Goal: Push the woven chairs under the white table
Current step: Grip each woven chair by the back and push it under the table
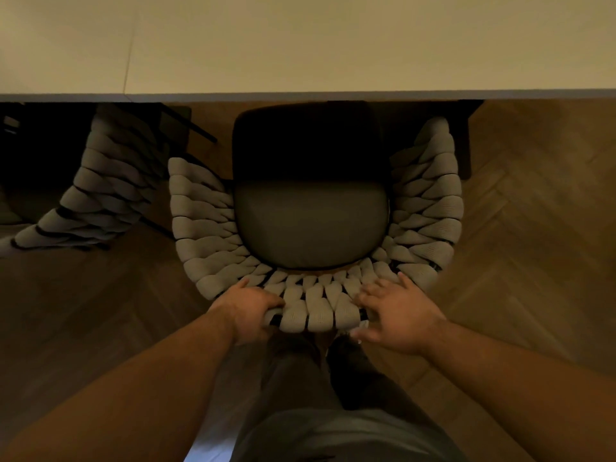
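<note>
A woven chair point(200, 228) with a curved grey rope back and a dark seat cushion point(310, 221) stands right below me, its front just at the edge of the white table point(300, 45). My left hand point(248, 310) grips the top of the chair back at its left rear, fingers curled over the rim. My right hand point(396, 313) lies flat on the back's right rear with fingers spread and straight. A second woven chair point(100, 195) stands to the left, tilted in view, partly under the table.
Herringbone wooden floor point(516, 245) surrounds the chair. A dark table leg point(465, 141) stands right of the chair's right arm. My legs and feet point(346, 371) are directly behind the chair back. The table edge spans the whole width of the view.
</note>
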